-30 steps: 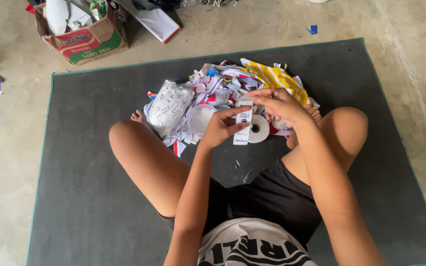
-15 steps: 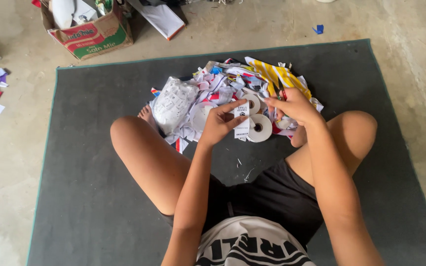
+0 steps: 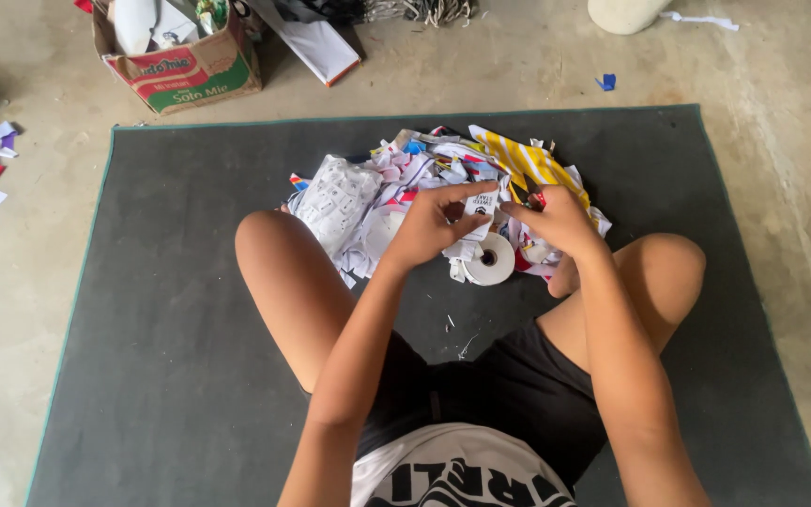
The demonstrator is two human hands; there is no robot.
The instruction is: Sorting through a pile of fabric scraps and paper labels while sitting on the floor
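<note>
Left hand (image 3: 429,225) and right hand (image 3: 556,218) pinching white label strip (image 3: 481,208) between them, above tape roll (image 3: 492,258)

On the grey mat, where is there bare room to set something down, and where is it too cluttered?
The grey mat is bare on its left side, from the left knee out to the mat's edge, and likewise right of the right knee. It is crowded at the paper scrap pile, where both hands work above the tape roll.

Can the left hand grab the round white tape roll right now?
Probably not straight away. The left hand is pinching a small printed paper piece together with the right hand. The tape roll lies uncovered on the mat just below, so the way looks free once the fingers let go.
</note>
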